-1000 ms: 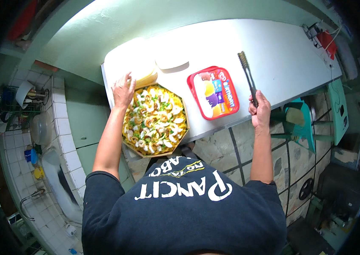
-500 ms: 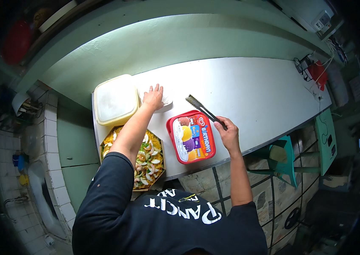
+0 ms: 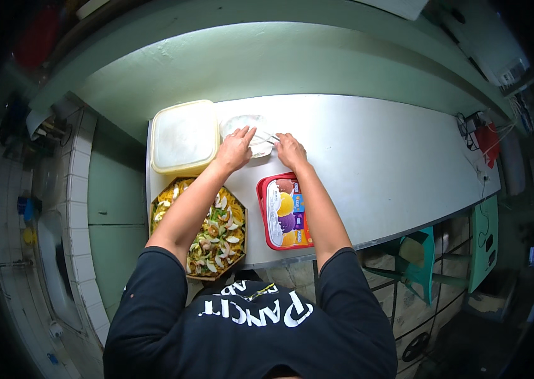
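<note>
Head view shows both hands on a clear plastic bag (image 3: pixel 248 129) at the table's (image 3: pixel 380 164) far edge. Left hand (image 3: pixel 234 150) presses flat on it; right hand (image 3: pixel 290 150) seems pinched on its end, though blurred.

Both arms outstretched, left hand (image 3: pixel 235 150) and right hand (image 3: pixel 291 150) side by side.

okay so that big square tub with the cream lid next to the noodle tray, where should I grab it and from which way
Take the square tub by its two opposite side walls, just under the lid rim, probably reaching over from the near table edge. It sits flat and wide, too broad for one hand, and the lid shows no handle. The left hand is close beside its right wall; the noodle tray crowds its near side, so lift straight up.
</note>
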### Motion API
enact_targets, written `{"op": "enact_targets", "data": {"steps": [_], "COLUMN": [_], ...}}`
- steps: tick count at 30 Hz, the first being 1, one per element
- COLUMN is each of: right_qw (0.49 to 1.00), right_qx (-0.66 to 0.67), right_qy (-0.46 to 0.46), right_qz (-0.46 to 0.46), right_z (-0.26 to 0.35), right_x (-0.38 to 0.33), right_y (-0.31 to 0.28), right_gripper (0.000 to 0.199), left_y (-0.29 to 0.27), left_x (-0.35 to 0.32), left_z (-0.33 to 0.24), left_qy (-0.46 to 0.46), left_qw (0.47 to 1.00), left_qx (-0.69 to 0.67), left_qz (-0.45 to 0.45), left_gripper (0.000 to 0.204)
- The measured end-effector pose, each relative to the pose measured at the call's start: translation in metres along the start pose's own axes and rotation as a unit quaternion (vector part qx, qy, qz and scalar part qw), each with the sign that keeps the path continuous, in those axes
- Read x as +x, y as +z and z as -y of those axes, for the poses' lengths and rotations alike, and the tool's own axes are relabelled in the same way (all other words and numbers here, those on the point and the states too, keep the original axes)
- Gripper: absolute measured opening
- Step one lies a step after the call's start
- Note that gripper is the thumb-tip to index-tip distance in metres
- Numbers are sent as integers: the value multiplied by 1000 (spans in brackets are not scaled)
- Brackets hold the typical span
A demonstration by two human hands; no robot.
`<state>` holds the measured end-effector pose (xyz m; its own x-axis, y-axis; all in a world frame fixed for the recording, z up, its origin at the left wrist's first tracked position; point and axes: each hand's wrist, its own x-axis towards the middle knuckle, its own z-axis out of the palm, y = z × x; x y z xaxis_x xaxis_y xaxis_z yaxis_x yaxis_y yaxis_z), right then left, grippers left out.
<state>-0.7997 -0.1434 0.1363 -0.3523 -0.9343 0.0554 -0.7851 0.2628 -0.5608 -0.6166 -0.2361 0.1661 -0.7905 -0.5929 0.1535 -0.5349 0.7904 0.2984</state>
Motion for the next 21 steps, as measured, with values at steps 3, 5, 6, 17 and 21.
{"op": "enact_targets", "data": {"steps": [3, 5, 6, 17, 21], "right_qw": [997, 987, 984, 992, 994], "right_qx": [46, 78, 91, 56, 39], "right_qy": [-17, -46, -30, 63, 57], "right_qz": [-60, -131, -152, -95, -82], "right_z": [-18, -38, -45, -38, -35], "right_x": [-12, -51, -79, -186, -150], "right_y": [-7, -27, -36, -34, -30], "right_gripper": [41, 40, 38, 45, 45], "left_y": [6, 20, 30, 105, 98], "left_x": [-40, -87, -117, -206, -207], "left_z": [-24, -48, -64, -130, -136], "left_qy": [-14, -90, -131, -234, -247], "left_qw": [983, 941, 905, 783, 814], "left_qx": [-159, -311, -393, -574, -524], "left_qz": [-95, -97, -94, 45, 49], "left_gripper": [63, 66, 69, 68, 66]}}
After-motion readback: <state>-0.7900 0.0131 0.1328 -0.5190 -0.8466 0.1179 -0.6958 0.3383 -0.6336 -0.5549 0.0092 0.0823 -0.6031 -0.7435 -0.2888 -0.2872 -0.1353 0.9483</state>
